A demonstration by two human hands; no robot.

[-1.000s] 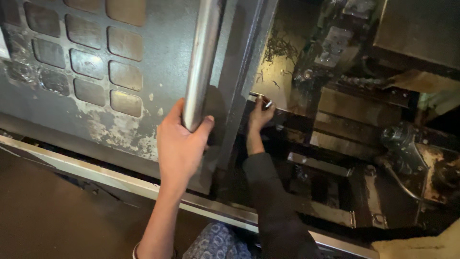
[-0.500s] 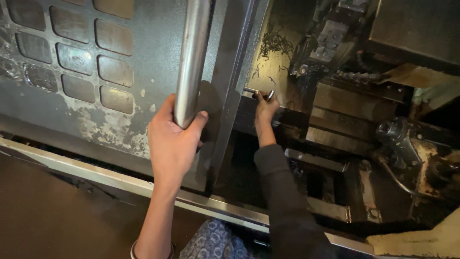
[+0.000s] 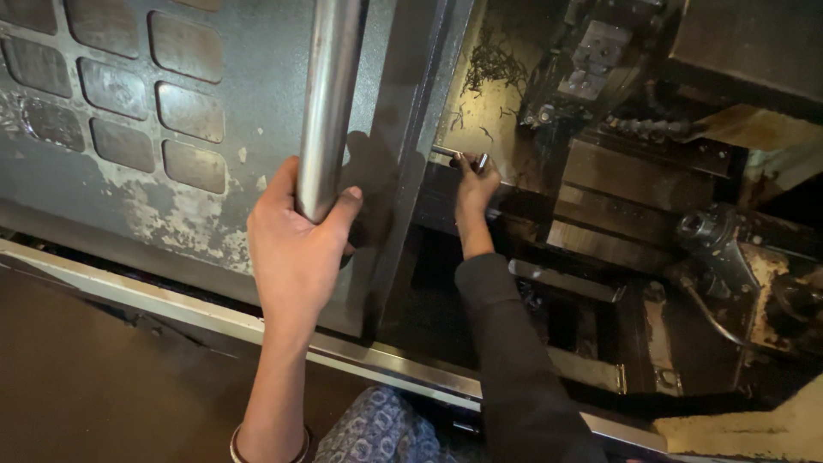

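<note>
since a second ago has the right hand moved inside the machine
Cannot tell for sure: the camera shifted. Against the door edge, the right hand keeps much the same spot, holding a small metal rod. The left hand stays on the door handle.

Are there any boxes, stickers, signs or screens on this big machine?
No boxes, stickers, signs or screens show.
Grey machine door: left side, chipped paint, rows of dull rounded square panels, no writing visible.
Left hand: grips the door's shiny steel bar handle.
Right hand: holds a small metal tool inside the machine.
</note>
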